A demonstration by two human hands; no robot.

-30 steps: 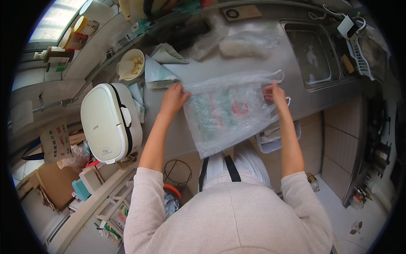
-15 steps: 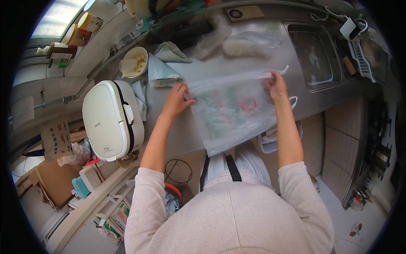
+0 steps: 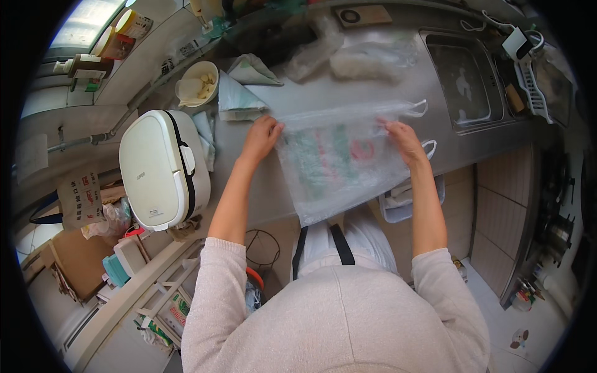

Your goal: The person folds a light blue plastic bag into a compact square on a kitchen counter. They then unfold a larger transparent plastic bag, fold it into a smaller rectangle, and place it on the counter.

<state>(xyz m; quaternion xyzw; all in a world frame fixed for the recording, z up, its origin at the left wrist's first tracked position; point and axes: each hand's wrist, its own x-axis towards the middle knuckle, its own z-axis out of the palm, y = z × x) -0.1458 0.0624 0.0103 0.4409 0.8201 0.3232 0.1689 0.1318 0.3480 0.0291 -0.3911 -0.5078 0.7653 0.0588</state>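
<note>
Head view: clear plastic bag, printed green and red, pinched by left hand at nine o'clock, right hand at three.

Clear bag, green-and-red print

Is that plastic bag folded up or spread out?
Spread out: the plastic bag lies flat on the counter, left hand and right hand at its sides.

Bright daylight from upper-left window; fisheye bends edges, dark rim.
</note>
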